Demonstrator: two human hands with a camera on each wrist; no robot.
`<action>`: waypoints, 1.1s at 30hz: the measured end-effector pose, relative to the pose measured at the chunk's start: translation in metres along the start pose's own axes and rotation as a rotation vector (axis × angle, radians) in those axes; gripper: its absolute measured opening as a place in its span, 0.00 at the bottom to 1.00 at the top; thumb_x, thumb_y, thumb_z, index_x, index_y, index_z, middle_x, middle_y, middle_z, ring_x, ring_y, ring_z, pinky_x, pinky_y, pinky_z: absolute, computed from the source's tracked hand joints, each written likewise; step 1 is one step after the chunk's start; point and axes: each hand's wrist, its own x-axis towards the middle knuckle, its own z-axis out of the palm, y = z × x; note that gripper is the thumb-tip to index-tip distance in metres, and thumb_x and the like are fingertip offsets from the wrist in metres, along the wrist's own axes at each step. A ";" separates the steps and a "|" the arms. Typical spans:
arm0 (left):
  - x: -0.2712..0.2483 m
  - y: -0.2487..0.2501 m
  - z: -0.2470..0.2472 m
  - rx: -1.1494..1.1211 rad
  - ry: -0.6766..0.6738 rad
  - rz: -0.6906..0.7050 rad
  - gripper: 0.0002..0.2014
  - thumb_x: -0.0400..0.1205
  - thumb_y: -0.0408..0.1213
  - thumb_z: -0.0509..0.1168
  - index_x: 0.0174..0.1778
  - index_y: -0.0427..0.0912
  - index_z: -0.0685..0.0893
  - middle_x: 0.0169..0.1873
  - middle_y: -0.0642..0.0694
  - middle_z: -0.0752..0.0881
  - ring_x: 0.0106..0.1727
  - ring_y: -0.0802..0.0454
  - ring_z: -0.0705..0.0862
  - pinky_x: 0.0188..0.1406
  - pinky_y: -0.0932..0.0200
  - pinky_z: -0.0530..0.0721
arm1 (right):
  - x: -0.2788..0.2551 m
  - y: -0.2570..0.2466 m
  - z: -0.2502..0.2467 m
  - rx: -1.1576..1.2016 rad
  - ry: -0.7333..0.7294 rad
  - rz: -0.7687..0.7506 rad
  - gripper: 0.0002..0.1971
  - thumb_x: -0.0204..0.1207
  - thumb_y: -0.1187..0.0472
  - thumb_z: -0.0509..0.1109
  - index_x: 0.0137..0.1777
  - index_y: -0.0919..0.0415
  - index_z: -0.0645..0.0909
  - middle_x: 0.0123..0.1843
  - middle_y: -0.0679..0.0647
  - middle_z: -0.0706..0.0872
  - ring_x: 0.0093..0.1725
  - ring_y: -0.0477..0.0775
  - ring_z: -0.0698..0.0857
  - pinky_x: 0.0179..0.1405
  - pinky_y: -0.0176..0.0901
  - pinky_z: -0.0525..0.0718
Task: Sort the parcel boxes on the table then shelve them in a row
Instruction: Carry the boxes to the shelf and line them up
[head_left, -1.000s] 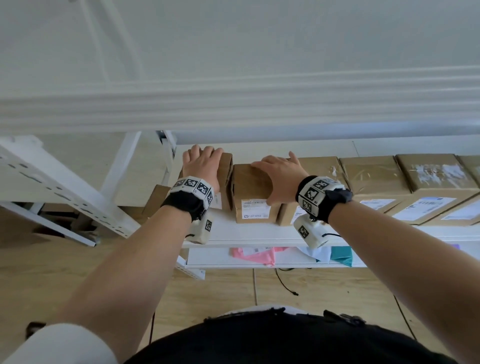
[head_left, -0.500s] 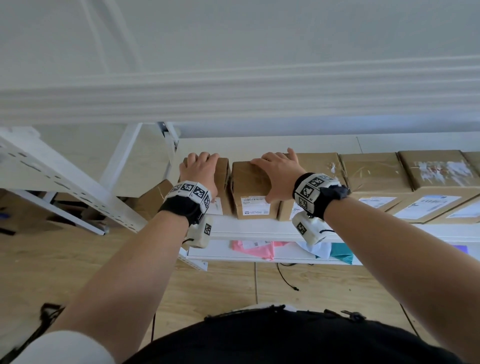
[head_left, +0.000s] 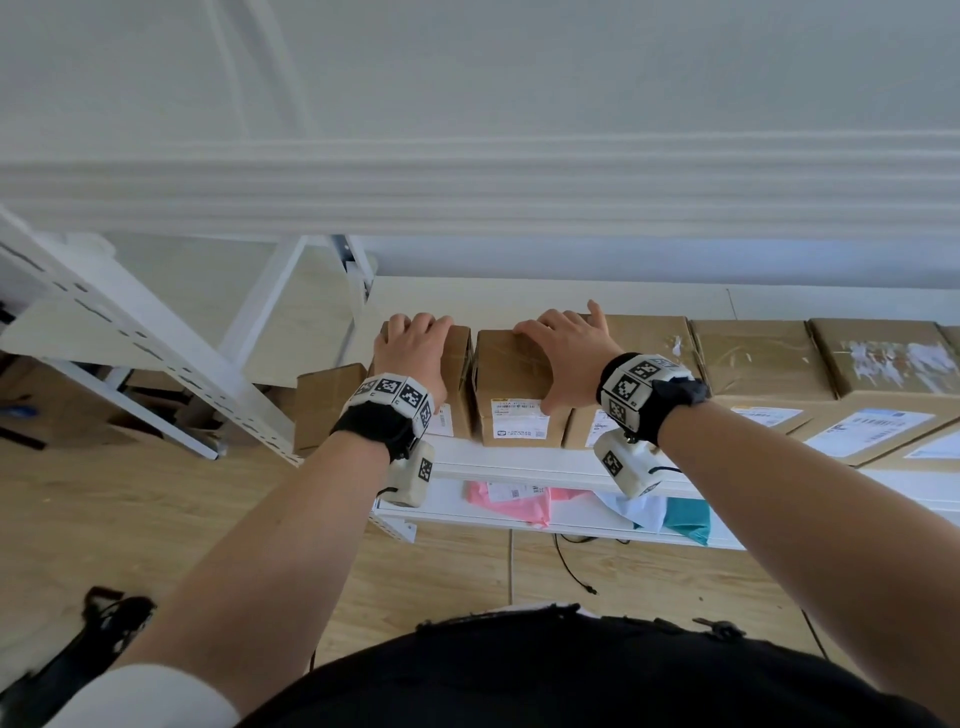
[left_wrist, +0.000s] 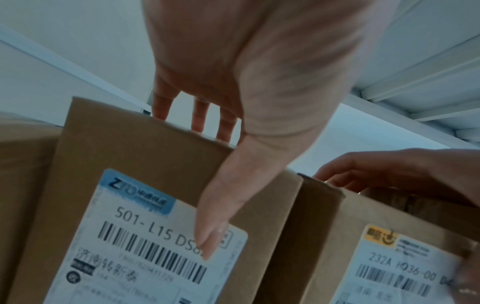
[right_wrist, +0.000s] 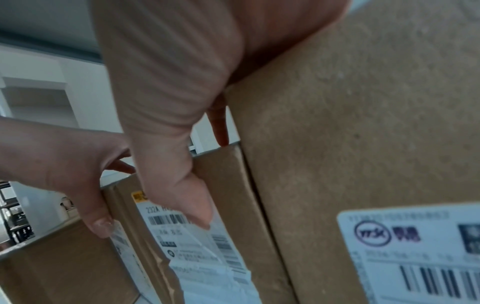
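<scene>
Brown parcel boxes stand in a row on the white shelf, labels facing me. My left hand grips the leftmost box, fingers curled over its top far edge and thumb pressed on its front label. My right hand grips the second box beside it, fingers spread on top and thumb on the front label. The two boxes stand almost touching. A third box sits against the second box's right side, with more boxes further right.
Pink and teal bags lie on the shelf below. Another white rack stands at the left, with a cardboard box on the wooden floor between the racks. A black cable trails on the floor.
Both hands stay on the same two boxes. Only my view has shifted slightly.
</scene>
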 end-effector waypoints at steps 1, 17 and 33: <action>0.000 0.001 0.000 -0.002 -0.001 -0.007 0.50 0.65 0.36 0.82 0.81 0.53 0.61 0.76 0.51 0.68 0.75 0.41 0.64 0.71 0.45 0.72 | 0.000 0.000 0.000 -0.003 0.003 -0.001 0.54 0.55 0.40 0.81 0.81 0.44 0.59 0.73 0.51 0.72 0.75 0.59 0.71 0.81 0.75 0.44; -0.004 0.005 -0.006 -0.070 -0.055 -0.020 0.53 0.67 0.37 0.80 0.84 0.53 0.57 0.80 0.51 0.66 0.78 0.40 0.61 0.74 0.40 0.69 | -0.001 -0.002 0.001 -0.064 -0.002 0.021 0.57 0.54 0.38 0.82 0.82 0.43 0.55 0.76 0.51 0.69 0.76 0.59 0.70 0.80 0.78 0.45; -0.041 -0.105 -0.005 -0.038 -0.374 -0.159 0.77 0.59 0.44 0.87 0.84 0.55 0.27 0.84 0.45 0.29 0.85 0.35 0.33 0.83 0.34 0.36 | 0.068 -0.132 -0.013 -0.077 -0.034 -0.149 0.61 0.60 0.31 0.79 0.87 0.49 0.47 0.86 0.59 0.57 0.84 0.67 0.58 0.80 0.77 0.41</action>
